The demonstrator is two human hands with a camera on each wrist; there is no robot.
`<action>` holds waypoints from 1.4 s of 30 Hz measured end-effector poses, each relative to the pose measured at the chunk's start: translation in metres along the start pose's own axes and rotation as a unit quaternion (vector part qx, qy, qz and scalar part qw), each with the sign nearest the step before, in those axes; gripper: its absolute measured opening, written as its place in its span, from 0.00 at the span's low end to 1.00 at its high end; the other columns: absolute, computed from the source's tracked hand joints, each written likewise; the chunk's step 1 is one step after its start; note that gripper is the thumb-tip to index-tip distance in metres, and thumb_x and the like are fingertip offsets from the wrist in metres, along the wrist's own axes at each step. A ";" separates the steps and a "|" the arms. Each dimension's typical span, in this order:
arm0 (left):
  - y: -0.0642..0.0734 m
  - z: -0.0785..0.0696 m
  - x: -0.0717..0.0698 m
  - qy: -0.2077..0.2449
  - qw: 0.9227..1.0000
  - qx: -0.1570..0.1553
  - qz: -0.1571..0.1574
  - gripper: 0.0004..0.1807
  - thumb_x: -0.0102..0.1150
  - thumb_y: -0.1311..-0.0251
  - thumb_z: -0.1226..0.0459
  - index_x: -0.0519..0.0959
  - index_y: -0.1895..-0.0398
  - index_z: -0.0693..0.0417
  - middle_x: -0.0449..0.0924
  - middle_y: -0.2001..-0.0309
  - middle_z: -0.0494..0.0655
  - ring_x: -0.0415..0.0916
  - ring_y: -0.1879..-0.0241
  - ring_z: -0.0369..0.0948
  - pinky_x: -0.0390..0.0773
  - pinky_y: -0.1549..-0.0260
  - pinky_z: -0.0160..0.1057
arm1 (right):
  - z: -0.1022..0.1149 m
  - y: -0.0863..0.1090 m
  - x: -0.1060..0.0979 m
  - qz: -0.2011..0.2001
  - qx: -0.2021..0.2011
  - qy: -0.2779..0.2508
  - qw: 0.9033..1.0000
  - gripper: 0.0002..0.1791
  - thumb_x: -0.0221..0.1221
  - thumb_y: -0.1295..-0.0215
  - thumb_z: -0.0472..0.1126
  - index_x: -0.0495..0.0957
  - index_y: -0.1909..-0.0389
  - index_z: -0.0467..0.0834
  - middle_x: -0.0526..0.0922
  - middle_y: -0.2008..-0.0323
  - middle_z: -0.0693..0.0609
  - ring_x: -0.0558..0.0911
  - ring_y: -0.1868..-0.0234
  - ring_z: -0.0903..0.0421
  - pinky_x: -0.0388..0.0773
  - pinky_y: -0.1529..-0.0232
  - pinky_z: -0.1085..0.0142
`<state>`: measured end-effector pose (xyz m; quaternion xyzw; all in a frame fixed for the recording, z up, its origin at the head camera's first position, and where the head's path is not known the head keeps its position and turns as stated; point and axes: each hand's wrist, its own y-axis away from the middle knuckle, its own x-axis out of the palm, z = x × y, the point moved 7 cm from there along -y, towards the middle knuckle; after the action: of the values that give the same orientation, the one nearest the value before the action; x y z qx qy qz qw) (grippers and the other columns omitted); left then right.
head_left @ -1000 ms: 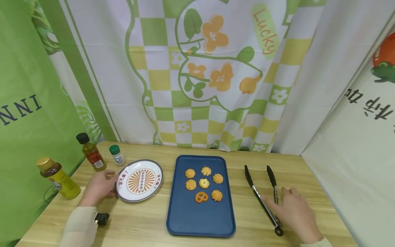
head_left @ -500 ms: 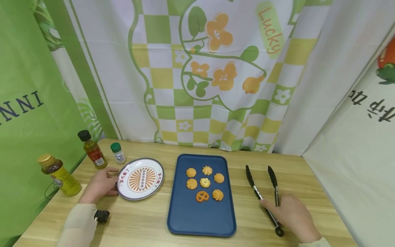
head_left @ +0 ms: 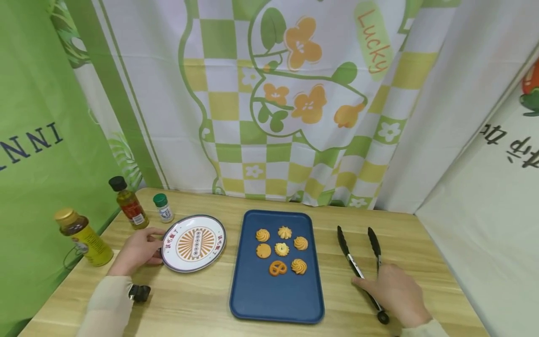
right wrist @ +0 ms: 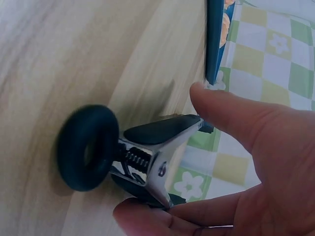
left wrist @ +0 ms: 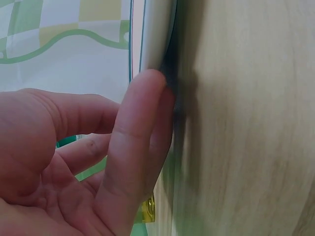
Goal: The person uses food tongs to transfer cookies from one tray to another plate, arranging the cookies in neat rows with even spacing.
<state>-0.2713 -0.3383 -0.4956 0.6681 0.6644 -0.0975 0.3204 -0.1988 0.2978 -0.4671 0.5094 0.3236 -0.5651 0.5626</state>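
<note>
My left hand [head_left: 139, 250] rests at the left rim of a white plate [head_left: 212, 250] with an orange sunburst print; its fingertips touch the edge. Close up in the left wrist view, one fingertip lies against the rim of the plate [left wrist: 155, 34], just above the tabletop. On the right, my right hand [head_left: 397, 292] is around a pair of black-tipped metal tongs [head_left: 357, 269] lying spread on the table. Seen from the right wrist, the thumb [right wrist: 221, 105] and the fingers [right wrist: 142, 216] stand on opposite sides of the tongs [right wrist: 167, 130], not closed round them.
Between the hands lies a blue tray [head_left: 275, 297] with several cookies [head_left: 281, 249] and a pretzel [head_left: 278, 268]. At the left stand a yellow bottle [head_left: 92, 243], a black-capped bottle [head_left: 131, 206] and a green-capped shaker [head_left: 164, 209]. Curtains surround the wooden table [head_left: 202, 304].
My right hand has shifted slightly down and left over the tongs, its thumb now across one arm. The left hand stays at the plate. The whole view has drifted a little.
</note>
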 end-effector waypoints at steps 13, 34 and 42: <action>0.000 -0.002 0.001 -0.001 1.000 0.002 0.001 0.30 0.53 0.16 0.67 0.65 0.18 0.72 0.78 0.45 0.70 0.86 0.58 0.46 0.96 0.62 0.41 | 0.004 -0.006 0.002 -0.006 0.009 0.036 0.999 0.39 0.65 0.31 0.77 0.71 0.82 0.46 0.71 0.79 0.50 0.70 0.79 0.56 0.65 0.82 0.67; 0.000 0.002 0.005 0.002 1.000 -0.001 -0.003 0.29 0.54 0.17 0.68 0.66 0.19 0.72 0.79 0.48 0.68 0.86 0.58 0.46 0.96 0.63 0.41 | 0.000 -0.014 -0.007 -0.051 0.000 0.043 0.998 0.50 0.71 0.37 0.74 0.82 0.48 0.27 0.85 0.55 0.32 0.83 0.68 0.41 0.81 0.78 0.49; -0.002 0.001 0.002 0.000 1.000 -0.002 -0.008 0.29 0.53 0.16 0.68 0.66 0.19 0.71 0.78 0.48 0.67 0.86 0.58 0.46 0.96 0.63 0.40 | 0.024 -0.009 -0.015 -0.139 -0.087 0.028 0.986 0.47 0.73 0.38 0.68 0.82 0.37 0.29 0.84 0.57 0.38 0.79 0.72 0.48 0.75 0.82 0.56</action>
<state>-0.2721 -0.3373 -0.4985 0.6619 0.6700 -0.0995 0.3210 -0.2150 0.2811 -0.4486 0.4244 0.4546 -0.5930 0.5114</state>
